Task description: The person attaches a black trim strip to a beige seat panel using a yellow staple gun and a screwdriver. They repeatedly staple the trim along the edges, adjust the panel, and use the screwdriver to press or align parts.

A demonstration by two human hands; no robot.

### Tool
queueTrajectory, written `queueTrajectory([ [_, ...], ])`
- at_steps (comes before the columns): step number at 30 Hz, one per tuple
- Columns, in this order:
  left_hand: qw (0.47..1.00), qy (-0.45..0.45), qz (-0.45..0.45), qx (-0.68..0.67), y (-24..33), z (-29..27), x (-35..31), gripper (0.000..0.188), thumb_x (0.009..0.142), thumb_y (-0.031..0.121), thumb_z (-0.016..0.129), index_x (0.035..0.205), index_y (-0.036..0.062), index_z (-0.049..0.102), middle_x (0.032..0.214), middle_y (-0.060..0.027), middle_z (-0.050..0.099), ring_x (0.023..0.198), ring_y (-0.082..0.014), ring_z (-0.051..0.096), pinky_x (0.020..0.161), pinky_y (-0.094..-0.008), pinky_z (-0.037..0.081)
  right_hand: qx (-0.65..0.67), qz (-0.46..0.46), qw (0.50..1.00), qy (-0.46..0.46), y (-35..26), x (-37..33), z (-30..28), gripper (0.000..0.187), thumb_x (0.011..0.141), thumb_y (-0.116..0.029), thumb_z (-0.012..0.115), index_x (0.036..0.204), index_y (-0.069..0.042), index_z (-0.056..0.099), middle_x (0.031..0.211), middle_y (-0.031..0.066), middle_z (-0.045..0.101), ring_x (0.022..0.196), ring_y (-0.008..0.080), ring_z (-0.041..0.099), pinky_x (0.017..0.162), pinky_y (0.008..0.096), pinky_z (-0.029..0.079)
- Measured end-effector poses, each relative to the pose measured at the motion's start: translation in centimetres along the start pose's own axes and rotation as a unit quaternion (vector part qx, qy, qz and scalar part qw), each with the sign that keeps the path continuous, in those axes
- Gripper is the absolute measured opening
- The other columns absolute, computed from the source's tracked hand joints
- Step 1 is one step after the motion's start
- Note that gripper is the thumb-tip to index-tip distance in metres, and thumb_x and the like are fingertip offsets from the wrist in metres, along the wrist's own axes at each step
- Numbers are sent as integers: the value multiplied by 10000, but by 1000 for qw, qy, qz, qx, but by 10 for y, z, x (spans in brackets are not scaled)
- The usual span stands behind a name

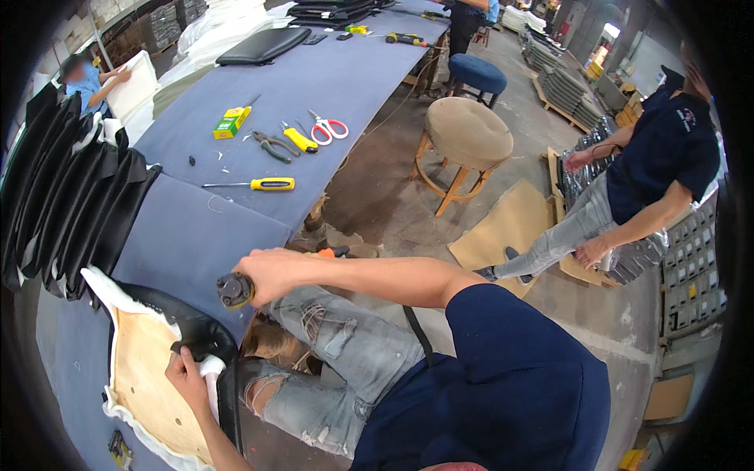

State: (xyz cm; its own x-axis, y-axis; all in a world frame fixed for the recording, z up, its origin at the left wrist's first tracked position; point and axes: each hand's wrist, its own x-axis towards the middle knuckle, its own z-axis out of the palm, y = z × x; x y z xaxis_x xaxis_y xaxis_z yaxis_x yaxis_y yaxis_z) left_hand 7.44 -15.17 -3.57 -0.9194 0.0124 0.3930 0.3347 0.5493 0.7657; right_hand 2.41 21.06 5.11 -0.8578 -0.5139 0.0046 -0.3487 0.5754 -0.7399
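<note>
One bare left hand (187, 381), one bare right hand (275, 275), one dark round-headed tool (235, 291), one pale wooden panel (149, 373).
Mid-table: one green-and-yellow box (232, 123), one pair of red-and-white scissors (329, 129), one pair of dark pliers (274, 147), one yellow knife (301, 139), one yellow-handled screwdriver (271, 184); nearby, two round padded stools, one tan (469, 133), one blue (477, 73).
</note>
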Motion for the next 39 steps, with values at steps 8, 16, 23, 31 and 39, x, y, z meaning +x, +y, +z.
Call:
queueTrajectory([
  [8, 1000, -1, 11, 8, 10, 11, 0, 447, 1065, 158, 578, 693, -48, 442, 662, -93, 430, 623, -172, 400, 574, -375, 306, -14, 26, 998, 51, 50, -3, 9, 545, 785, -207, 753, 1312, -132, 636, 1070, 152, 762, 1011, 385, 722, 867, 497, 561],
  [16, 1000, -9, -7, 18, 8, 4, -4, 415, 1060, 135, 573, 708, -55, 460, 671, -100, 442, 625, -185, 406, 575, -369, 303, 1, 52, 999, -6, 45, 10, 7, 619, 787, -224, 778, 1366, -124, 582, 1126, 168, 747, 1061, 395, 708, 909, 490, 554],
  [23, 1000, 6, 3, 21, 17, 7, 0, 398, 1038, 118, 599, 707, -56, 463, 665, -110, 447, 628, -207, 407, 574, -385, 307, 35, 38, 998, -26, 50, 14, 9, 695, 786, -232, 780, 1427, -102, 545, 1137, 199, 742, 1087, 418, 694, 934, 495, 545],
  [31, 999, 25, 12, 37, 20, 7, 1, 431, 1006, 115, 627, 656, -33, 422, 627, -137, 434, 599, -256, 422, 565, -421, 311, 56, 85, 985, -136, 43, 15, -3, 818, 834, -290, 806, 1533, -143, 407, 1205, 186, 702, 1118, 359, 682, 958, 438, 533],
  [39, 1000, 25, -15, 10, 20, 3, -1, 408, 1012, 103, 624, 682, -62, 449, 641, -144, 462, 606, -242, 431, 575, -419, 318, 14, 104, 982, -158, 38, 23, -4, 883, 803, -313, 798, 1563, -149, 381, 1079, 199, 718, 955, 349, 696, 832, 454, 541],
])
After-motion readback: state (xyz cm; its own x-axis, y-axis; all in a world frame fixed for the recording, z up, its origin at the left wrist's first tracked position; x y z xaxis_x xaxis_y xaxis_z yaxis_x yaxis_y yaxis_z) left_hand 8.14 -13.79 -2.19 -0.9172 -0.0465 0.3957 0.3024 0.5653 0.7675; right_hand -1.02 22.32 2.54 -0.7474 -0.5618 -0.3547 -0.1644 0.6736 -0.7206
